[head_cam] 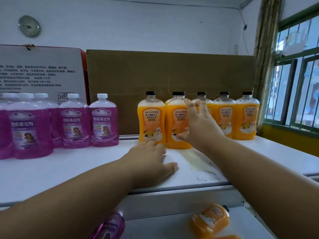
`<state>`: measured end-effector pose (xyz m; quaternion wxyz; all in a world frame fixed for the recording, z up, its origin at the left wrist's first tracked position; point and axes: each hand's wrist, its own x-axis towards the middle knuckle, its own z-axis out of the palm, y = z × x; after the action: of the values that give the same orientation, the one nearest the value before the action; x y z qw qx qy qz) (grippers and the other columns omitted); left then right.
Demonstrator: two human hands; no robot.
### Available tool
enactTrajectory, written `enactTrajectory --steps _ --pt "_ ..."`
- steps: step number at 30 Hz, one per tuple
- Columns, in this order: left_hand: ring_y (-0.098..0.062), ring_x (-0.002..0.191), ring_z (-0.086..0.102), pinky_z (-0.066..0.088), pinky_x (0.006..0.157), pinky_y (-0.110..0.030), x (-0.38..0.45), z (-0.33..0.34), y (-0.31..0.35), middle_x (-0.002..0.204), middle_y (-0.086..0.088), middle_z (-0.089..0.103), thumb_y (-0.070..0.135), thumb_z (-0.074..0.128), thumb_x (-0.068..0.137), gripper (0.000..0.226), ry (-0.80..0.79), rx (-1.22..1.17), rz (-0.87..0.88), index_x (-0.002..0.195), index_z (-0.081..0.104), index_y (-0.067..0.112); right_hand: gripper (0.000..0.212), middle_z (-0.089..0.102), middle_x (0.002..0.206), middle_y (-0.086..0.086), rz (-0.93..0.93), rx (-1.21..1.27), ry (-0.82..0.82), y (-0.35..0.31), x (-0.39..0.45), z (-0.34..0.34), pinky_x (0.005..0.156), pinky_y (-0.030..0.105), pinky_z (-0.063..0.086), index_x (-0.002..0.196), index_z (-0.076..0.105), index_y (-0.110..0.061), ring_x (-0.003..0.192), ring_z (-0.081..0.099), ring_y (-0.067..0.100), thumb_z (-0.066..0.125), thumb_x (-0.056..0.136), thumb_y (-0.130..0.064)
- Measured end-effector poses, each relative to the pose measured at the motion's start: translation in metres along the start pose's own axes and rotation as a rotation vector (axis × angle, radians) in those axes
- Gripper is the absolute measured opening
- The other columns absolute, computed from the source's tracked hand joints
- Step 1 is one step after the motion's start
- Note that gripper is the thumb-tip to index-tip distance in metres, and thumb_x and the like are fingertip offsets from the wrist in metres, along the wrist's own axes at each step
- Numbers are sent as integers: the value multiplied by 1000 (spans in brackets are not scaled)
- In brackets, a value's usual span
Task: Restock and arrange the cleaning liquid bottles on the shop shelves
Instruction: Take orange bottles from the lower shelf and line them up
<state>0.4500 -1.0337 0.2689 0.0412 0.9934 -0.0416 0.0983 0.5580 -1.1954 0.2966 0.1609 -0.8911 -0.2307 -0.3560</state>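
On the white shelf [69, 171], the right hand [198, 125] spreads its fingers against the second orange bottle [177, 123] without closing round it. The left hand [151, 157] lies flat and released, fingertips at the base of the first orange bottle [151, 118]. Three more orange bottles stand beyond the right hand; purple bottles [103, 121] cluster left of the left hand. Cardboard [172, 71] backs the row.

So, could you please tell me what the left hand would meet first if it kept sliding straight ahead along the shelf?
Most likely the leftmost orange bottle. The left hand lies flat on the white shelf, fingers pointing at that bottle's base and seemingly almost touching it, though depth is unclear.
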Motion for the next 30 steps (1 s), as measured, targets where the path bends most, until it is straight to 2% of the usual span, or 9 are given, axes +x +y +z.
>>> enactTrajectory --steps 3,5,7,12,14,17,20,24,30 --pt "-18 130 43 41 108 -42 -3 -1 1 146 4 46 71 49 88 62 40 -38 0 136 48 31 107 19 159 13 8 22 16 0 -15 -16 105 48 43 149 7 -34 142 34 37 77 72 -58" --pt "-13 116 51 47 97 -35 -9 -5 5 138 7 53 66 56 88 55 111 -117 8 131 49 33 99 24 157 11 -20 36 50 -3 -30 -32 106 46 41 149 12 -32 142 33 34 74 77 -57" --pt "-8 105 53 47 87 -27 -20 -8 10 131 9 59 60 60 88 47 188 -164 10 127 52 34 90 29 155 9 -63 54 108 -8 -47 -52 106 44 41 148 17 -30 141 35 31 71 81 -54" --pt "-4 105 49 43 90 -27 -61 6 36 122 16 59 59 54 91 39 486 -148 39 121 56 35 71 41 144 4 -181 189 205 -12 -100 -103 102 37 41 144 32 -24 132 42 24 67 86 -47" --pt "-5 98 49 44 84 -28 -81 20 55 111 14 60 54 55 91 35 616 -204 84 116 60 29 66 43 141 4 -212 235 198 -10 -127 -119 98 31 39 142 36 -23 129 42 20 64 87 -46" --pt "-9 97 51 42 84 -31 -113 52 89 105 11 61 47 52 89 34 703 -198 138 111 63 23 60 46 134 0 -233 302 144 -1 -173 -132 91 26 34 137 41 -24 118 43 11 60 85 -49" --pt "-11 98 51 39 85 -30 -137 93 121 106 5 62 41 53 88 32 678 -228 157 110 63 20 60 46 130 -2 -252 341 58 17 -221 -131 93 23 34 137 42 -23 116 42 8 60 85 -48" --pt "-4 96 46 35 82 -20 -155 147 150 103 15 55 48 47 87 33 445 -342 86 110 60 28 56 50 123 0 -189 384 -25 41 -272 -117 93 25 39 133 51 -15 112 47 11 64 85 -41" --pt "-10 93 53 45 82 -30 -126 222 151 101 11 59 47 56 90 23 207 -426 -4 108 58 31 49 50 114 -5 -33 365 -134 71 -303 -74 86 13 32 125 55 -18 103 44 4 62 83 -41"
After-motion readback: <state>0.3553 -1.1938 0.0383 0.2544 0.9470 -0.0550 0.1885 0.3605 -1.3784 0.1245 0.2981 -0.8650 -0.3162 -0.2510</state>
